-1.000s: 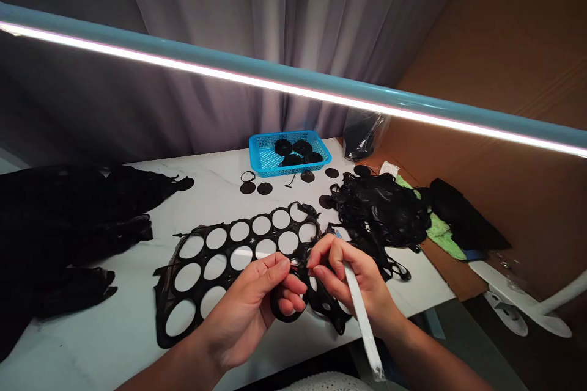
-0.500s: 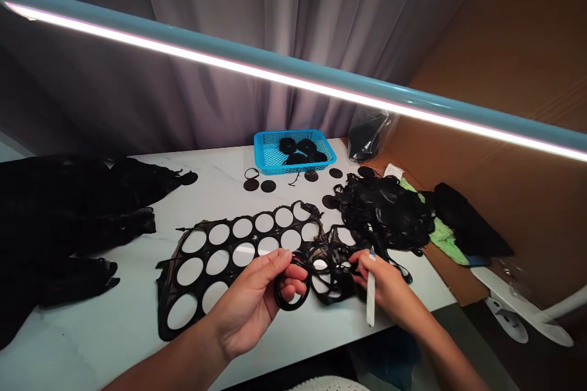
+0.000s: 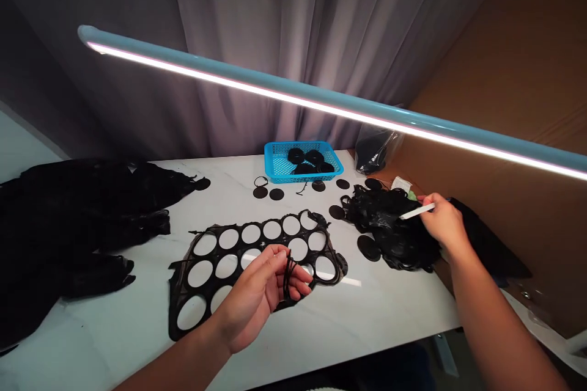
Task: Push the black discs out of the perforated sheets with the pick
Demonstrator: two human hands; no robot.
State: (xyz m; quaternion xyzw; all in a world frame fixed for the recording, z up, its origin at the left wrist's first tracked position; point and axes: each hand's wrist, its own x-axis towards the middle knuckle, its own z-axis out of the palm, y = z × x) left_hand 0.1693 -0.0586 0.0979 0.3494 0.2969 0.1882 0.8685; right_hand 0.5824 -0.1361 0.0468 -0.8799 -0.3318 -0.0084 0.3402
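Several thin black rings [image 3: 288,275] hang from the pinched thumb and fingers of my left hand [image 3: 261,293]. Under that hand lies a black sheer sheet with rows of round holes [image 3: 217,253], flat on the white table. My right hand [image 3: 444,225] grips a slim white pen-shaped tool [image 3: 417,212], its tip pointing left; the exact kind of tool is unclear. This hand is over the right side of a heap of black scraps [image 3: 389,232]. A black disc [image 3: 369,248] lies at the heap's lower left.
A blue basket [image 3: 270,176] with black round pieces stands at the back. Small black discs [image 3: 276,194] lie before it. Black fabric [image 3: 68,214] covers the left side. A lit tube lamp [image 3: 275,82] crosses above. A clear bag [image 3: 376,149] stands by the cardboard wall [image 3: 518,104].
My right hand has moved right and away, from the sheet's right end to the heap. Loose black strips that covered that end are gone from there. My left hand still holds the rings.
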